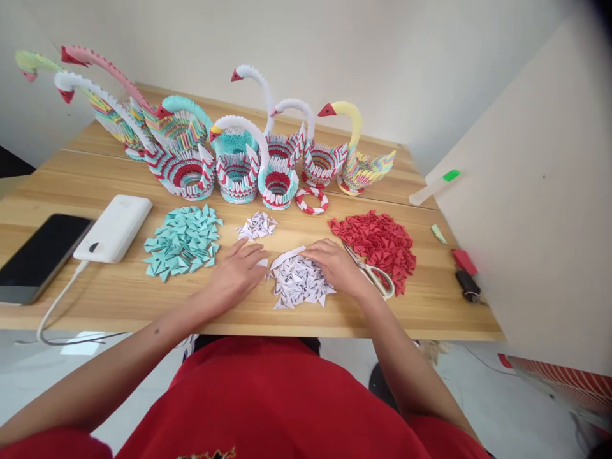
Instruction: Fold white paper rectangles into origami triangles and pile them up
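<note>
My right hand (337, 264) grips the right end of a short curved strip of joined white folded paper pieces (287, 256). The strip is held just over a pile of loose white paper triangles (302, 285). Palm down, my left hand (236, 275) is to the left of that pile, with a single white folded paper piece (262, 262) at its closed fingertips; its thumb is mostly hidden. Beyond the left hand lies a smaller heap of white paper pieces (257, 225). Scissors (373, 273) rest beside my right hand, partly under a pile of red paper triangles (377, 242).
Turquoise paper triangles (184, 241) lie to the left, near a white power bank (115, 228) with a cable and a phone (41, 258). Several folded-paper swans (239, 175) line the back, with a red-and-white paper ring (312, 201) in front. A green-capped glue stick (435, 187) leans at the right partition.
</note>
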